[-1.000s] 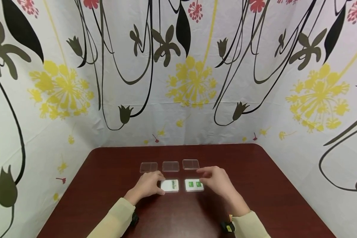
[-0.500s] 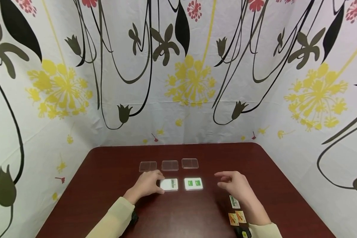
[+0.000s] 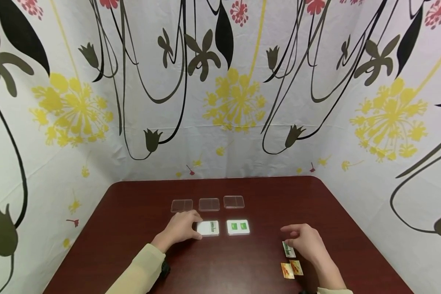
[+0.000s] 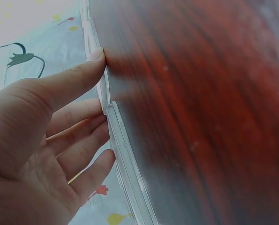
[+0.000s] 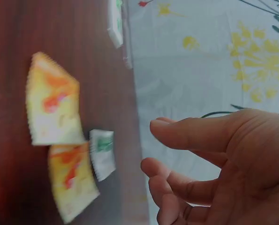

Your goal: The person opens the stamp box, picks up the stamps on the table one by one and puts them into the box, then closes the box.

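Observation:
My left hand [image 3: 181, 229] holds the left end of a shallow plastic case [image 3: 203, 228], thumb at the near side and fingers at the far side; in the left wrist view, thumb and fingertips [image 4: 109, 161] meet a clear case edge [image 4: 130, 164]. One green-printed packet [image 3: 213, 226] lies in that case's right half. Beside it, a second case [image 3: 238, 232] shows two green packets. My right hand [image 3: 310, 244] hovers over a white-and-green packet [image 3: 289, 250], thumb and fingers apart with nothing between them. Two yellow-orange packets [image 5: 57, 105] lie close by.
Three clear, shallow plastic pieces [image 3: 209, 204] lie in a row behind the cases on the dark red table [image 3: 150, 192]. A floral-patterned curtain [image 3: 191, 122] hangs around the table's back and sides.
My right hand has moved from the right-hand case rightward and toward me, to the loose packets, which have come into view. The left hand has stayed at its case.

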`<action>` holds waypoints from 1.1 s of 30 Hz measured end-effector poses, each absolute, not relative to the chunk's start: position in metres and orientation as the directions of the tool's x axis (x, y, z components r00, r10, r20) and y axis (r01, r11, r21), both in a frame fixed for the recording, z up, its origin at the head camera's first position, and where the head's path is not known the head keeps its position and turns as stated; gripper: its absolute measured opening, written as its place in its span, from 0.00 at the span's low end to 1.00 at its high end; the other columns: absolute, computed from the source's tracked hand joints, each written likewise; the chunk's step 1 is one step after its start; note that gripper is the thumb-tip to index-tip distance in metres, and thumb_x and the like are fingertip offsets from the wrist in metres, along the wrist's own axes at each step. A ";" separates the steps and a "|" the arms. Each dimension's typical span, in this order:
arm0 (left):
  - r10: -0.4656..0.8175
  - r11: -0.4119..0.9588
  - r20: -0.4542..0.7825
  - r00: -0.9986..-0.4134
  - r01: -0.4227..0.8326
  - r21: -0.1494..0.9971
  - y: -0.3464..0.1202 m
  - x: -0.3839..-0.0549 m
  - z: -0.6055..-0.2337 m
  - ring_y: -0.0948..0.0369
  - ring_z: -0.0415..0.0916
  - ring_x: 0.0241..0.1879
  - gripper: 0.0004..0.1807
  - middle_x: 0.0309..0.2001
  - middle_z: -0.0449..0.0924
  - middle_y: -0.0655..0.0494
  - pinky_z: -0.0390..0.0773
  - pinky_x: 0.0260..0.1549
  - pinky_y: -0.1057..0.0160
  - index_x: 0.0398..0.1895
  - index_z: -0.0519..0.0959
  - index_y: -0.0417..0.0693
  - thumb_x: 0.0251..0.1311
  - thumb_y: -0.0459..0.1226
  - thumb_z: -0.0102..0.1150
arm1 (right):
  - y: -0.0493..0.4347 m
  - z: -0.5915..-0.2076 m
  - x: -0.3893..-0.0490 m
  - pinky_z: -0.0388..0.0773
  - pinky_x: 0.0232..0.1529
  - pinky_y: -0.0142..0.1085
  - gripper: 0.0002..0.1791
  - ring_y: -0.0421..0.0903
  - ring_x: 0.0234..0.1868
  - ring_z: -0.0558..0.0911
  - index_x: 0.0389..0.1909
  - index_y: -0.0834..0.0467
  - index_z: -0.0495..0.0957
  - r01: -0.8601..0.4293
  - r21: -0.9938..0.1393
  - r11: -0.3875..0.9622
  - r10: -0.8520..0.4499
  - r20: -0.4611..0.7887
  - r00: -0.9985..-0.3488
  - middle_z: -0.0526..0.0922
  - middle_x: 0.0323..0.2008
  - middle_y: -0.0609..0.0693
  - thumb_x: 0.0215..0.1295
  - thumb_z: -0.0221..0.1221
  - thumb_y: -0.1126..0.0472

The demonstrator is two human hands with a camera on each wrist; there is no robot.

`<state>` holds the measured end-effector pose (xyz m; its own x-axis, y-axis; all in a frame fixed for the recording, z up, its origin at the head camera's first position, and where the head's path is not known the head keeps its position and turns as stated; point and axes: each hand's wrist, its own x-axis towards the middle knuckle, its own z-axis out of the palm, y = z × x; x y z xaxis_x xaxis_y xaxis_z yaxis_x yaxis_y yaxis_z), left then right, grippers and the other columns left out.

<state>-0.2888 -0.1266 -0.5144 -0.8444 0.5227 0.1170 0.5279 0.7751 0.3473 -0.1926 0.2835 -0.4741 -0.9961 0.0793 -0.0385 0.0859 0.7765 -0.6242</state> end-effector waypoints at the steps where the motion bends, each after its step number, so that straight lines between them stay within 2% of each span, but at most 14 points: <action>1: 0.522 0.775 0.117 -0.845 0.527 0.349 -0.127 -0.289 -0.515 0.55 0.79 0.47 0.29 0.52 0.81 0.57 0.79 0.45 0.51 0.54 0.86 0.50 0.49 0.52 0.78 | 0.285 -0.476 -0.192 0.80 0.37 0.49 0.19 0.53 0.44 0.83 0.49 0.51 0.88 0.092 -0.616 0.782 0.083 -0.044 -0.996 0.86 0.43 0.54 0.55 0.71 0.67; 7: 0.523 0.773 0.115 -0.844 0.527 0.352 -0.128 -0.290 -0.516 0.56 0.79 0.47 0.30 0.52 0.81 0.57 0.79 0.45 0.52 0.54 0.86 0.50 0.49 0.52 0.78 | 0.289 -0.487 -0.188 0.77 0.35 0.46 0.15 0.49 0.42 0.82 0.42 0.48 0.90 0.129 -0.597 0.792 0.106 -0.073 -0.992 0.85 0.40 0.50 0.54 0.70 0.67; 12: 0.524 0.771 0.119 -0.843 0.529 0.354 -0.129 -0.289 -0.515 0.55 0.79 0.47 0.30 0.52 0.81 0.57 0.79 0.45 0.52 0.54 0.86 0.50 0.49 0.52 0.78 | 0.287 -0.493 -0.187 0.77 0.33 0.46 0.16 0.50 0.42 0.83 0.40 0.46 0.90 0.159 -0.592 0.790 0.125 -0.099 -0.987 0.86 0.42 0.52 0.50 0.71 0.66; 18: 0.521 0.773 0.118 -0.845 0.526 0.355 -0.129 -0.289 -0.516 0.55 0.79 0.48 0.30 0.53 0.80 0.57 0.79 0.46 0.51 0.55 0.85 0.50 0.50 0.52 0.78 | 0.281 -0.496 -0.187 0.72 0.24 0.43 0.23 0.49 0.37 0.84 0.48 0.48 0.88 0.184 -0.585 0.790 0.137 -0.124 -0.983 0.85 0.45 0.57 0.48 0.72 0.68; 23: 0.521 0.773 0.127 -0.844 0.530 0.350 -0.128 -0.289 -0.516 0.55 0.79 0.48 0.30 0.53 0.81 0.57 0.79 0.46 0.51 0.55 0.85 0.50 0.50 0.53 0.77 | 0.279 -0.496 -0.187 0.69 0.22 0.42 0.28 0.47 0.31 0.80 0.54 0.53 0.85 0.149 -0.573 0.806 0.124 -0.083 -0.989 0.84 0.37 0.52 0.47 0.72 0.69; 29: 0.521 0.773 0.130 -0.844 0.530 0.348 -0.128 -0.289 -0.517 0.55 0.79 0.48 0.30 0.53 0.80 0.58 0.79 0.46 0.52 0.55 0.86 0.51 0.50 0.53 0.77 | 0.279 -0.500 -0.190 0.75 0.32 0.49 0.23 0.48 0.32 0.79 0.43 0.59 0.83 0.130 -0.561 0.818 0.133 -0.037 -0.990 0.81 0.33 0.50 0.43 0.76 0.68; 33: 0.521 0.770 0.125 -0.844 0.528 0.358 -0.128 -0.288 -0.517 0.55 0.79 0.49 0.29 0.53 0.80 0.58 0.79 0.47 0.51 0.55 0.85 0.51 0.51 0.53 0.77 | 0.277 -0.501 -0.189 0.73 0.30 0.47 0.20 0.48 0.28 0.76 0.36 0.58 0.78 0.154 -0.578 0.801 0.160 -0.042 -0.986 0.79 0.29 0.50 0.42 0.76 0.70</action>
